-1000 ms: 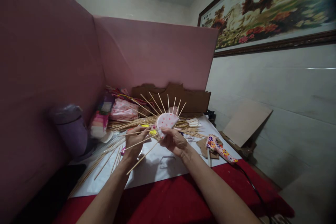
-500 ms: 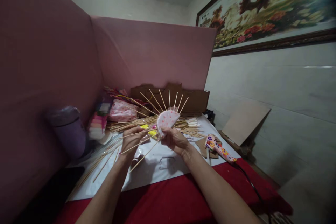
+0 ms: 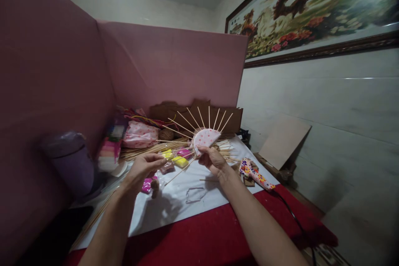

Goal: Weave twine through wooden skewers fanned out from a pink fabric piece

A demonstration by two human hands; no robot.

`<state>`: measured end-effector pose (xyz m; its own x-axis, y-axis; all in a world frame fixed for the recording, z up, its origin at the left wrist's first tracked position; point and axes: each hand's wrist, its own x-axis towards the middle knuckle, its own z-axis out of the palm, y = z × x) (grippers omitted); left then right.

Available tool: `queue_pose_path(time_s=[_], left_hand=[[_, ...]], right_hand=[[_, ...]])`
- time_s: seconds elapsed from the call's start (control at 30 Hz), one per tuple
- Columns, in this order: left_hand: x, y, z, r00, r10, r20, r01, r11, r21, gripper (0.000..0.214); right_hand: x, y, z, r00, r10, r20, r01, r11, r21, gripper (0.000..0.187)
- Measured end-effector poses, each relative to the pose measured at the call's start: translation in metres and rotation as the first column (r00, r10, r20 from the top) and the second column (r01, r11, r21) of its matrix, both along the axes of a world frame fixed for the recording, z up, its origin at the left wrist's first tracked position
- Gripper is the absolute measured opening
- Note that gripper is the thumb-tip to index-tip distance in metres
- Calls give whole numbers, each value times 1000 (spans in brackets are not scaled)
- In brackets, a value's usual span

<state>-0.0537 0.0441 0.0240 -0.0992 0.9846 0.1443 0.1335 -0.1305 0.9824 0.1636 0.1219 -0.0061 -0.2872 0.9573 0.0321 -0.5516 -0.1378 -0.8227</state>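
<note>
My right hand [image 3: 212,161] grips the lower edge of a half-round piece covered in white fabric with pink dots [image 3: 205,140], held above the table. Thin wooden sticks [image 3: 198,117] fan out from its curved edge, upward and to the left. My left hand [image 3: 145,169] is to the left of it, thumb and fingers pinched together at the outer end of one of the left-pointing sticks. Below the hands, a small bent wire-like frame [image 3: 195,195] rests on the white sheet. Yellow packets [image 3: 180,161] and a magenta packet [image 3: 146,185] lie behind and beside the left hand.
A flower-patterned glue gun [image 3: 255,174] with a black cord lies at the right on cardboard. Bundled sticks [image 3: 140,151], dotted fabric [image 3: 140,134] and a twine ball [image 3: 166,134] are at the back. A purple lidded container [image 3: 72,168] stands left; red cloth [image 3: 193,241] covers the front edge.
The fan-shaped piece and my right hand have shifted slightly right in view. My left hand has moved left, farther from the piece, toward the stick's outer end. The view has turned slightly.
</note>
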Motion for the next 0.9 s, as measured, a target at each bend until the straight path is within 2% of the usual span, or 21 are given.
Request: queue_pose_path(time_s=[0.07,0.13,0.23,0.4,0.57,0.63,0.77,0.9], left_hand=[[0,1,0,997,43,-59,-41,998,44,24],[0,1,1,984,140,-107,-125,982,141,23],[1,-2,5,964,245,-104,-214,947,239,21],[5,-8,11,967,253,-33,-242,950,197,20],[10,-5,7,933,346,-98,-290,884,368,17],[10,-2,4,945,320,-69,-280,898,340,19],[5,5,-3,976,216,5,-213,956,204,24],[3,10,-10,968,249,8,-244,940,241,24]], right_hand=[[1,2,-1,999,-14,41,13,1000,24,17],[1,2,-1,997,-13,76,9,999,46,18],[3,-1,1,995,31,100,-38,996,75,19],[8,-3,2,985,168,52,-172,981,88,15],[10,1,0,992,118,-55,-118,993,-2,10],[10,1,0,990,112,-81,-114,993,-21,8],[10,-2,0,971,194,-137,-202,978,-44,8],[5,-13,0,935,322,-146,-324,946,14,10]])
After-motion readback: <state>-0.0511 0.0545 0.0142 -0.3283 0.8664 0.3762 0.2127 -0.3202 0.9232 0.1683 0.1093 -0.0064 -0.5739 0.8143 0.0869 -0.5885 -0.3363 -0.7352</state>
